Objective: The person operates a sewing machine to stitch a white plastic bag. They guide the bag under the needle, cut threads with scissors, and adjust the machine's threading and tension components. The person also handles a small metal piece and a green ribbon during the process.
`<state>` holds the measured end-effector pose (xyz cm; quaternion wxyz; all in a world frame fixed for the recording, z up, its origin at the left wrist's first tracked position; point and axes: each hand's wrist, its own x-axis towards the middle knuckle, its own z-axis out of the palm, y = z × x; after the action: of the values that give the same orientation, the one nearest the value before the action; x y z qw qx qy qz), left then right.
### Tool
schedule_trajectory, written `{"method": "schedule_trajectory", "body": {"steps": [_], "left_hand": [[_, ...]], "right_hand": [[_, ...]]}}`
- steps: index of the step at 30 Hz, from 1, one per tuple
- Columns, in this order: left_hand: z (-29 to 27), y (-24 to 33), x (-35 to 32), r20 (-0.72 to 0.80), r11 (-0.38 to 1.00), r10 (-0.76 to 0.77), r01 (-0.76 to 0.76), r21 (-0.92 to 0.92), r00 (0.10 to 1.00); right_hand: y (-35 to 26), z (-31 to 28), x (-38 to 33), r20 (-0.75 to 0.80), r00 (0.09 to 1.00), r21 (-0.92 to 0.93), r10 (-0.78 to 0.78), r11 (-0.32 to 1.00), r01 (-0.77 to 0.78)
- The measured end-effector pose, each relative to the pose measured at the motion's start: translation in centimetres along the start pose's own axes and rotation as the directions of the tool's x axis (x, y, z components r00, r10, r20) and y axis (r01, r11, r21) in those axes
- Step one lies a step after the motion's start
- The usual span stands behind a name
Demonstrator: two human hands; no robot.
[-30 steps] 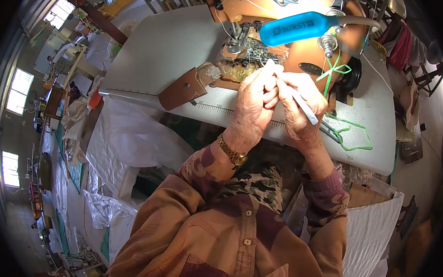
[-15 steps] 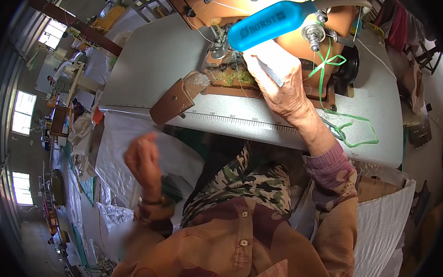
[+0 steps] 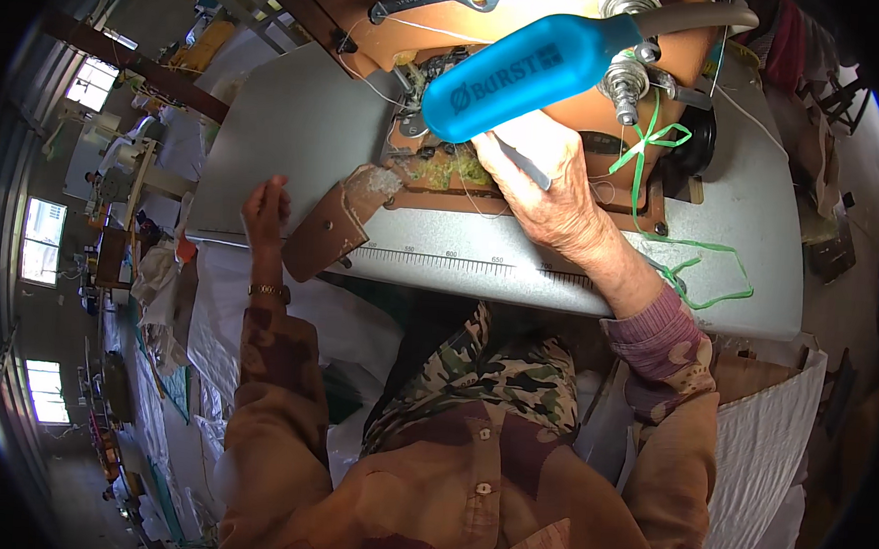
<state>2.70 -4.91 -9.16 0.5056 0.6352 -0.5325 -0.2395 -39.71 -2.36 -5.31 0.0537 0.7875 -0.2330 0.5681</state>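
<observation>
Sewing table (image 3: 299, 118): grey top, the largest item, with a printed ruler strip (image 3: 480, 262) along its near edge. Sewing machine (image 3: 531, 41): brown body, set at the far edge of the table toward the right, partly masked by a blue handle-shaped cover (image 3: 530, 70) lying slantwise above the needle area. White woven sacks (image 3: 759, 440): hanging below the near edge, on both sides of the person's lap. Brown leather flap (image 3: 327, 231): tilted over the near edge, left of the machine bed, its upper end frayed pale. Right hand (image 3: 548, 186): resting on the machine bed just under the blue cover, fingers curled around a slim grey tool (image 3: 520, 161), probably a brush or tweezers; the tip is hidden among green lint (image 3: 445, 170) packed around the plate. Left hand (image 3: 266, 211): raised at the near edge left of the flap, fingers loosely together and holding nothing, a watch at the wrist. Green cord (image 3: 698, 278): looped across the right part of the table and tied up at the machine's knobs. Step in hand, as judged: picking or clearing lint from the bed by the needle. The next move likely calls for a steady tool tip worked close beneath the cover, with the free hand brought over to steady the flap.
</observation>
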Motion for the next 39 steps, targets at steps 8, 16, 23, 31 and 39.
{"method": "schedule_trajectory", "body": {"steps": [8, 16, 23, 31, 39], "left_hand": [[1.3, -2.2, 0.9, 0.009, 1.0, 0.011, -0.011, 0.016, 1.0], [1.6, -1.9, 0.3, -0.005, 0.992, 0.086, -0.085, 0.091, 0.996], [1.9, -1.2, -0.2, -0.002, 0.987, 0.127, -0.127, 0.099, 0.992], [1.7, -1.9, 0.2, -0.027, 0.996, 0.079, -0.078, 0.043, 0.996], [1.7, -1.6, 0.1, -0.03, 0.994, 0.091, -0.089, 0.057, 0.995]], "right_hand": [[-0.6, -0.6, 0.0, 0.059, 0.99, 0.075, 0.13, 0.988, -0.134], [-0.7, -0.7, 0.0, 0.074, 0.986, 0.101, 0.146, 0.983, -0.154], [-0.2, -0.9, 0.1, 0.085, 0.993, 0.064, 0.085, 0.994, -0.091], [0.0, -1.1, 0.2, 0.095, 0.995, 0.019, 0.006, 1.0, -0.008], [-0.7, -1.2, 0.4, 0.09, 0.988, 0.098, 0.126, 0.986, -0.135]]}}
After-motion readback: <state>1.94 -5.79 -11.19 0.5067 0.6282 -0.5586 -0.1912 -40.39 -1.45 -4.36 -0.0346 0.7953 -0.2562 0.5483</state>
